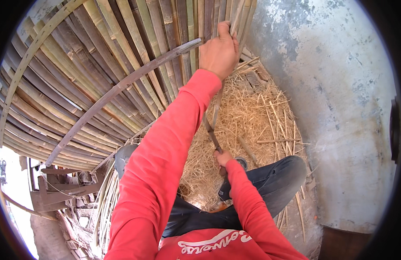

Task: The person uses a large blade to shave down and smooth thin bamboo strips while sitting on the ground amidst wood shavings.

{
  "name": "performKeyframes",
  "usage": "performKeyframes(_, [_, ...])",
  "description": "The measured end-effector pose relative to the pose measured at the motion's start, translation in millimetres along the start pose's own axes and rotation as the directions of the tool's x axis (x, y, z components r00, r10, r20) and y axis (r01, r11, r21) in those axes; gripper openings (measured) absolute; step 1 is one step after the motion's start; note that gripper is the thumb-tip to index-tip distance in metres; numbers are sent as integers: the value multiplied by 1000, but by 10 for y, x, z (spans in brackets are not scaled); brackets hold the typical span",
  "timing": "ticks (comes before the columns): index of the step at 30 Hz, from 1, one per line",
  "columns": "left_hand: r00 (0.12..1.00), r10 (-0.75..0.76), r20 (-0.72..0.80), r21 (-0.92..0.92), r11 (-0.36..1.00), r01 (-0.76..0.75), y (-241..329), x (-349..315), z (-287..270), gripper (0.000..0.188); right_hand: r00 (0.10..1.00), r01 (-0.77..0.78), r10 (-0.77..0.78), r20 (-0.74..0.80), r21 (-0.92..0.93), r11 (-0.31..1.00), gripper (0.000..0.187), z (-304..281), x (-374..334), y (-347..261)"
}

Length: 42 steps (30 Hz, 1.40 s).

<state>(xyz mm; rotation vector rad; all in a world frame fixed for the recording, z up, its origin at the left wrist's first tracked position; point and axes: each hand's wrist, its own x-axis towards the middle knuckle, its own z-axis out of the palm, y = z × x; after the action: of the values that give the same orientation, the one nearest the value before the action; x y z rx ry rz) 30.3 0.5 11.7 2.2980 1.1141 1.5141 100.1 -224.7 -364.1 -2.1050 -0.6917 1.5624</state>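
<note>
Pale shavings [256, 108] lie heaped underfoot. Near, the right hand [223, 159] closes its fingers round a dark tool [213, 134], grip partly hidden. Beyond, a thin strip [217, 105] points away, up to the left hand [218, 53], fingers wrapped round it, its far end hard to tell from the bamboo slats [137, 41].

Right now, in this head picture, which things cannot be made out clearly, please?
Part of the thin strip: head view, covered by the left hand and red sleeve.
Part of the dark tool: head view, covered by the right hand.
Top of the bamboo panel: head view, cut off by the picture's upper edge.
What lies under the straw: head view, the straw covers it.
</note>
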Motion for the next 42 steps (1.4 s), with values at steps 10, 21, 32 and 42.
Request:
performKeyframes(10, [995, -78, -60, 80, 993, 83, -146, 27, -48, 31, 849, 156, -393, -353, -543, 825, 36, 201, -489, -171])
performKeyframes(21, [1000, -21, -20, 45, 999, 22, -18, -20, -53, 30, 897, 100, -208, -390, -279, 955, 48, 683, 234, 808])
performKeyframes(32, [996, -83, -21, 60, 995, 84, -8, 106, 55, 32, 951, -288, 175, 256, 521, 804, 35, 512, 314, 1023])
performKeyframes(42, [985, -150, 86, -220, 961, 166, -381, 99, -251, 34, 963, 99, -207, -175, -485, 869, 47, 94, -355, -341])
